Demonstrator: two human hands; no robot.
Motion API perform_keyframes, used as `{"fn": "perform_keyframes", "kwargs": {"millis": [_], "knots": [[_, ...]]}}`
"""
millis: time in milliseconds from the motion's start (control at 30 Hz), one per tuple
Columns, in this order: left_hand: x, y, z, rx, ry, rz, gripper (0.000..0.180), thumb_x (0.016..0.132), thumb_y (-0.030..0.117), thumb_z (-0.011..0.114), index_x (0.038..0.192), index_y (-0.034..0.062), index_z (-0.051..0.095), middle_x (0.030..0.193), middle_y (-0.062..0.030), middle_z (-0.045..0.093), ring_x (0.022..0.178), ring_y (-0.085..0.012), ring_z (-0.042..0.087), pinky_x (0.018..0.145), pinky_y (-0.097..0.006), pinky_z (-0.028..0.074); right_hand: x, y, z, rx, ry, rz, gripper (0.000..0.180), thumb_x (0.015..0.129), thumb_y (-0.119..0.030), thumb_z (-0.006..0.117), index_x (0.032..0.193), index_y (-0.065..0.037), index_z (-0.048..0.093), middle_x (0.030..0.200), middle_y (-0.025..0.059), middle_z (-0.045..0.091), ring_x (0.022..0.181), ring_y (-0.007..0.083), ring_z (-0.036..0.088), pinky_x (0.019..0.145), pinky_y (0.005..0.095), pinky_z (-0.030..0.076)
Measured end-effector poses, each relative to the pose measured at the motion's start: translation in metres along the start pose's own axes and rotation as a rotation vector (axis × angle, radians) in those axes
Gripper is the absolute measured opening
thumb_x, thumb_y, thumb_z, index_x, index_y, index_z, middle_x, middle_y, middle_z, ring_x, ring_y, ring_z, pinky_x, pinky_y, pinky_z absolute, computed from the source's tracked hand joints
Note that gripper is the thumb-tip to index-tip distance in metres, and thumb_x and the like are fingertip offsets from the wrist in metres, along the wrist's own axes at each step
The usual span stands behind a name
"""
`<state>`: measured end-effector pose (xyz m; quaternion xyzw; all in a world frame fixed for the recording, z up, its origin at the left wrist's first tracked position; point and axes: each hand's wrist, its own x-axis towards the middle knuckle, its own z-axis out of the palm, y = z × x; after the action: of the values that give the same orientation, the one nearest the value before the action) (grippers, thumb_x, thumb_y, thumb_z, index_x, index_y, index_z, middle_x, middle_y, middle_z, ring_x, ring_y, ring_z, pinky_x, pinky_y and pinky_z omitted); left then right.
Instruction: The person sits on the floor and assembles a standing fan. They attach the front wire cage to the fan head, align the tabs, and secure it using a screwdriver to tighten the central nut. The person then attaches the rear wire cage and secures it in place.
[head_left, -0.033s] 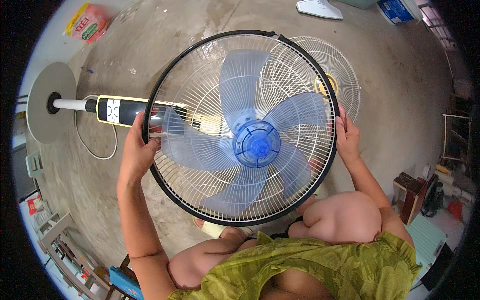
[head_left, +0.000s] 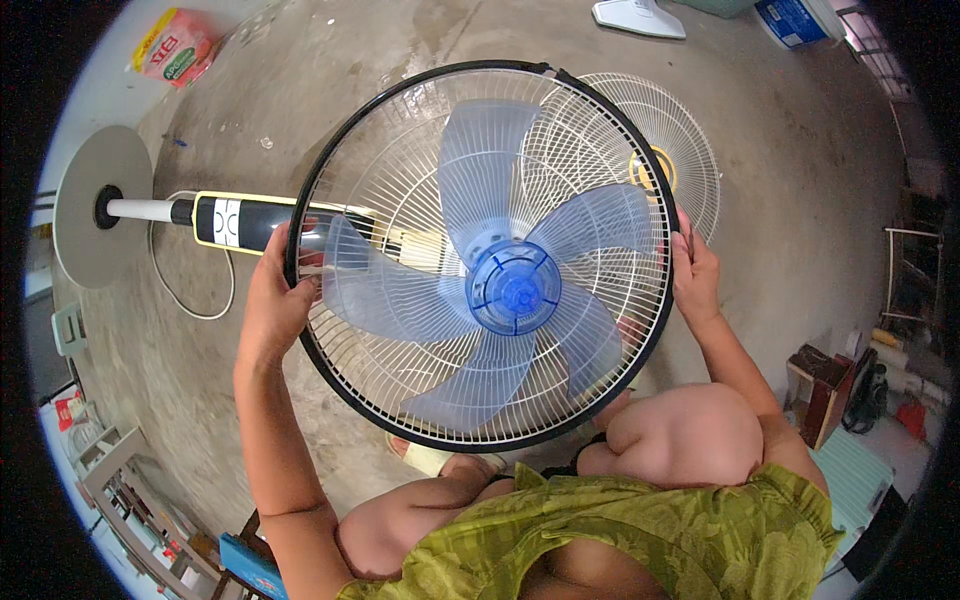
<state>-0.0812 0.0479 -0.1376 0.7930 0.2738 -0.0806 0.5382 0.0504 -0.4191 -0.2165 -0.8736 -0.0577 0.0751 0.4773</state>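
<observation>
Held up before me is a round fan grille (head_left: 372, 385) of white wires with a black rim. Translucent blue fan blades (head_left: 490, 160) sit at its middle around a bright blue hub (head_left: 520, 291). My left hand (head_left: 272, 310) is closed round the rim's left side, thumb toward me. On the opposite side my right hand (head_left: 697, 275) grips the rim, some of its fingers hidden behind it. Beyond the rim at the upper right, a second white wire grille (head_left: 690, 125) with a yellow centre lies on the floor, partly covered by the held one.
A fan stand (head_left: 265, 222) lies at the left with its round grey base (head_left: 85, 225), white pole and cord (head_left: 218, 312). A red-and-yellow bag (head_left: 178, 50), a white plastic piece (head_left: 640, 18) and a blue-and-white bucket (head_left: 795, 22) are at the back. A chair (head_left: 115, 470) stands lower left.
</observation>
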Motion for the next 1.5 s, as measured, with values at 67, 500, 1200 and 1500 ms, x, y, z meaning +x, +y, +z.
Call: {"fn": "perform_keyframes", "kwargs": {"millis": [67,500,1200,1500], "knots": [[0.001,-0.002,0.0,0.018,-0.002,0.045,0.062,0.071,-0.017,0.048,0.131,0.0004,0.045,0.115,-0.0075,0.058,0.108,-0.0189,0.056,0.088,-0.029,0.047,0.002,0.0,-0.001,-0.039,0.012,-0.013,0.038,0.096,-0.002,0.046,0.133,0.005,0.048,0.121,0.0143,0.063,0.107,0.0137,0.059,0.092,0.0267,0.045],[0.003,0.0,0.006,0.064,0.057,-0.008,0.055,0.071,-0.016,0.051,0.123,0.0014,0.049,0.106,-0.0064,0.061,0.096,-0.0169,0.059,0.077,-0.028,0.05,0.004,-0.002,0.0,-0.125,0.078,-0.041,0.038,0.093,-0.007,0.051,0.13,0.003,0.052,0.091,0.0102,0.068,0.085,0.0115,0.062,0.075,0.0266,0.05],[0.003,0.006,0.001,0.056,0.017,-0.076,0.066,0.071,-0.017,0.045,0.135,0.0018,0.042,0.111,-0.0055,0.06,0.093,-0.0134,0.058,0.074,-0.023,0.047,0.081,-0.02,-0.019,0.301,-0.376,0.211,0.046,0.099,-0.04,0.046,0.115,0.001,0.061,0.099,0.0044,0.066,0.085,0.0088,0.06,0.074,0.0225,0.049],[0.001,0.004,0.002,0.018,0.041,-0.108,0.066,0.074,-0.018,0.046,0.137,0.0022,0.041,0.118,-0.007,0.058,0.099,-0.0147,0.058,0.077,-0.024,0.047,0.074,-0.032,-0.022,0.234,-0.298,0.186,0.041,0.101,-0.031,0.044,0.111,0.005,0.058,0.098,0.0108,0.065,0.085,0.0143,0.064,0.077,0.0277,0.054]]}}
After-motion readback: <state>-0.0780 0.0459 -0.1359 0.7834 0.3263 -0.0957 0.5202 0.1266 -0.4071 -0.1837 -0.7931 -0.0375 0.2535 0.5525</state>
